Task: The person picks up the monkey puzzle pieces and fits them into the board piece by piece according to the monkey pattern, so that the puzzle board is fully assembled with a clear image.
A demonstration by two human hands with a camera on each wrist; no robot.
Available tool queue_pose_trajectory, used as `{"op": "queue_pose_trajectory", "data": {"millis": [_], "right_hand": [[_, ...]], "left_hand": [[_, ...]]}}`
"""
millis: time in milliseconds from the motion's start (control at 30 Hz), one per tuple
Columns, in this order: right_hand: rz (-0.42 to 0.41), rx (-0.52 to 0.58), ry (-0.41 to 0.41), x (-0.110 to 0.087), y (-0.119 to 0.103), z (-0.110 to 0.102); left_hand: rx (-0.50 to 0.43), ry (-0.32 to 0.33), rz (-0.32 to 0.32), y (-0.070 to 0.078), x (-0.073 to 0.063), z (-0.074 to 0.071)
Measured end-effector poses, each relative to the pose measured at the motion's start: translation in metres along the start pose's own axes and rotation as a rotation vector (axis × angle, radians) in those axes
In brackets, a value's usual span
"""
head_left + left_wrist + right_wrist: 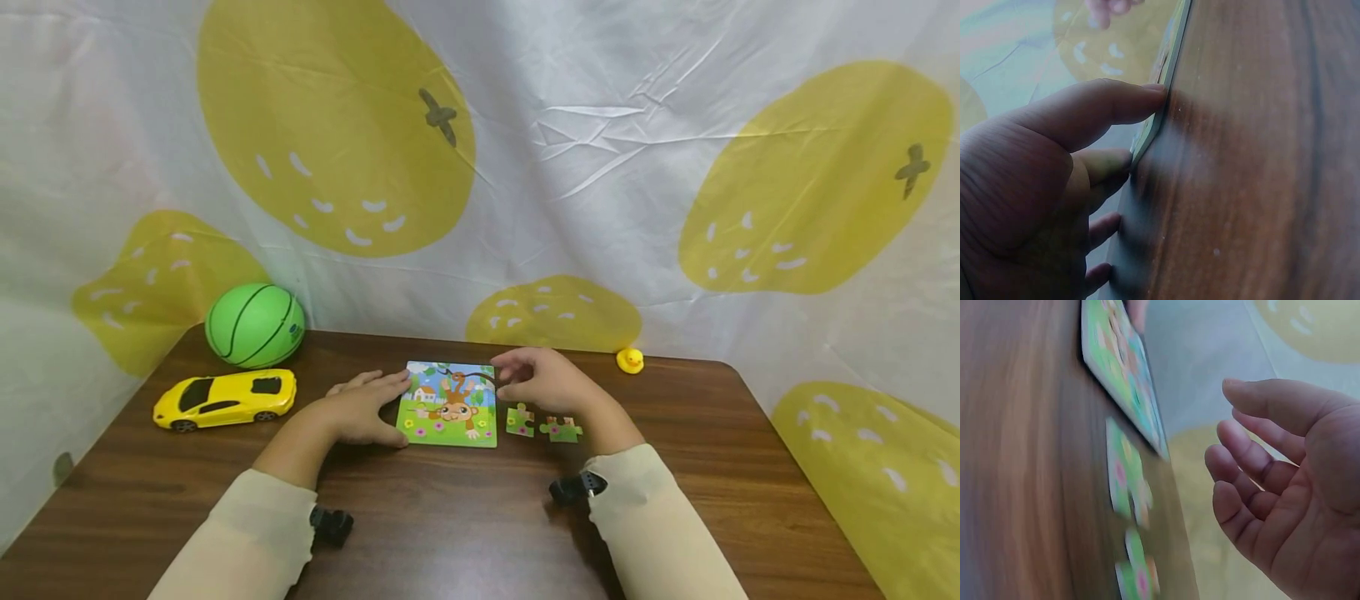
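A square puzzle board (447,407) with a monkey hanging from a branch lies flat on the table. At its left side my left hand (369,408) spreads its fingers, thumb at the near left corner. The left wrist view shows the thumb (1129,103) touching the board's edge, another fingertip close by at the corner, the other fingers on the table. My right hand (551,382) hovers by the board's far right corner. Its fingers (1254,450) are loosely bent with nothing between them. Below that hand lie two loose puzzle pieces (521,420) with green and pink patterns.
On the left of the brown table (435,525) stand a yellow toy car (228,398) and, behind it, a green ball (255,325). A small yellow rubber duck (630,361) sits at the back right. A white curtain (585,167) with yellow fruit prints hangs behind.
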State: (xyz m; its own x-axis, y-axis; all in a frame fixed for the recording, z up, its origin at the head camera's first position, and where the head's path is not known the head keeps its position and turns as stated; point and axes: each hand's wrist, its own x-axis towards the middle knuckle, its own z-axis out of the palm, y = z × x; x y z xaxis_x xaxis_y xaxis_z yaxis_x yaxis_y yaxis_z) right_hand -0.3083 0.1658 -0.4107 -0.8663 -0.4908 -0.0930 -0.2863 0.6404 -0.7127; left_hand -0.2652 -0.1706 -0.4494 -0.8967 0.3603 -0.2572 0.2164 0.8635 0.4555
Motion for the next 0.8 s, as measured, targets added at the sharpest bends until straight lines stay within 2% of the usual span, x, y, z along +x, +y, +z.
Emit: {"op": "queue_pose_trajectory", "data": {"millis": [167, 400, 633, 800], "right_hand": [[0.043, -0.015, 0.041, -0.022, 0.027, -0.022], [0.086, 0.050, 0.087, -0.044, 0.060, -0.046], [0.118, -0.016, 0.136, -0.054, 0.084, -0.059], [0.136, -0.049, 0.167, -0.055, 0.098, -0.060]], "left_hand": [[0.006, 0.008, 0.004, 0.000, 0.000, 0.001], [0.006, 0.008, 0.002, -0.002, 0.002, 0.001], [0.008, 0.010, 0.010, -0.001, 0.001, 0.002], [0.014, 0.010, 0.007, -0.002, 0.001, 0.002]]}}
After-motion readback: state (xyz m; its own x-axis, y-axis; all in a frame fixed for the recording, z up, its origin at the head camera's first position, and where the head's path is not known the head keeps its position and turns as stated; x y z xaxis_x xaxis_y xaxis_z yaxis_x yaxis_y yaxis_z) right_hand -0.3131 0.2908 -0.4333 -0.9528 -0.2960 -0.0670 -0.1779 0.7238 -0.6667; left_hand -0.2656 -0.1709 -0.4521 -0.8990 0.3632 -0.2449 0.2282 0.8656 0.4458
